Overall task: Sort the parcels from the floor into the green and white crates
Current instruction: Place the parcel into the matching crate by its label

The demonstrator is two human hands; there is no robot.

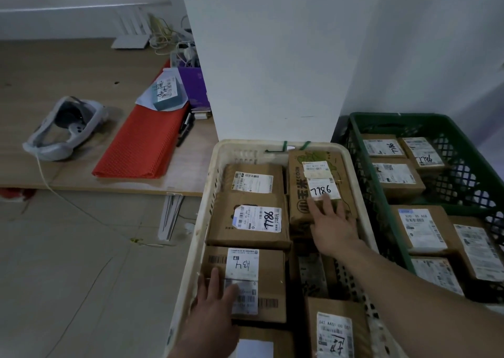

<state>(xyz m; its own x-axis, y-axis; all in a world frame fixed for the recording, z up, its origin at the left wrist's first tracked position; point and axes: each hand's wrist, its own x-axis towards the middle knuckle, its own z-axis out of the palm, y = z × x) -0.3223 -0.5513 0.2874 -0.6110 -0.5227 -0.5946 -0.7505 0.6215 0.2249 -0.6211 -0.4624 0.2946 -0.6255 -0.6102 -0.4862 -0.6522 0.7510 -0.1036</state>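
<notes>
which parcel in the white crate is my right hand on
The far-right box with large black characters and green artwork printed on its cardboard, label marked 7786. The right hand lies flat on its near end. No other box has that print.

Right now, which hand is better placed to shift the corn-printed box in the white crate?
Right. The right hand rests on the corn-printed box at the far right of the white crate; the left hand rests on a nearer, left-side parcel.

Both arms are reaching forward, the left hand (215,300) lying flat with straight fingers, the right hand (334,222) stretching farther, fingers spread, palm down.
</notes>
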